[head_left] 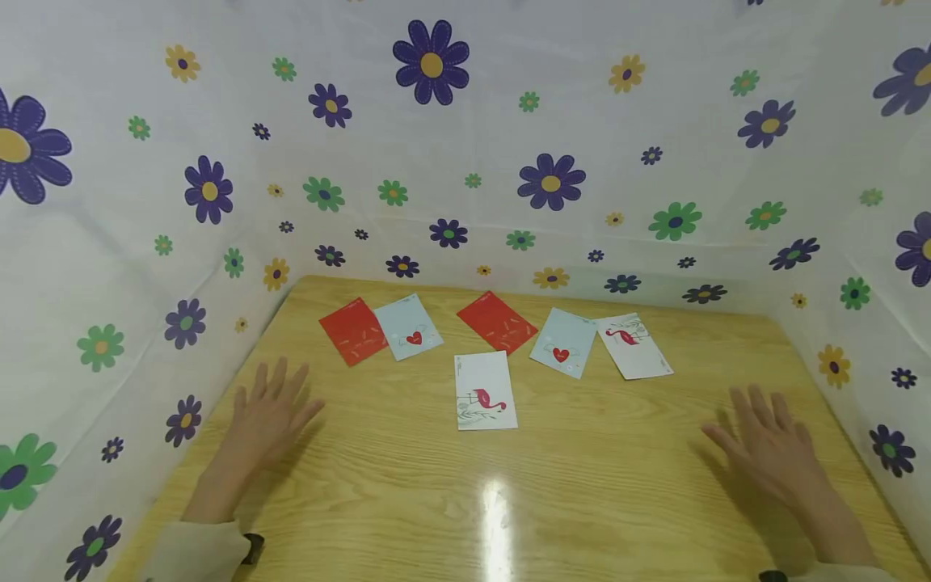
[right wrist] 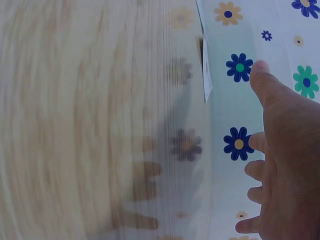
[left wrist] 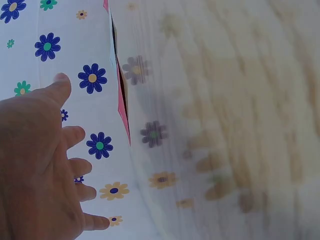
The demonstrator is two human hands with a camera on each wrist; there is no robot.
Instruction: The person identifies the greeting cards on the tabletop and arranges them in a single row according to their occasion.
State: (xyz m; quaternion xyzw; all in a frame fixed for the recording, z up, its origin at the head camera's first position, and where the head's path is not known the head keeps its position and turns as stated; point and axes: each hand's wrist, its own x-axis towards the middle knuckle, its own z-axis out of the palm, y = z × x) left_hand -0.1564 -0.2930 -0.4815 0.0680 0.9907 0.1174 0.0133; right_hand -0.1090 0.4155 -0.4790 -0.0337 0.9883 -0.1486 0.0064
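Note:
Fingers spread, my left hand (head_left: 267, 416) is held palm down at the left of the table, nearest to a red card (head_left: 354, 331). My right hand (head_left: 774, 449) is spread the same way at the right, below and right of a white flamingo card (head_left: 634, 346). Neither hand holds anything. Between them lie a light blue heart card (head_left: 409, 327), a second red card (head_left: 498, 322), another blue heart card (head_left: 563, 343) and, closer to me, a second flamingo card (head_left: 486, 391). In the left wrist view the left hand (left wrist: 45, 165) shows from its side.
The wooden table (head_left: 407, 501) is glossy and reflects light near its front. A white cloth (head_left: 480, 121) with printed flowers stands behind it and along both sides. The left red and blue cards meet at their edges.

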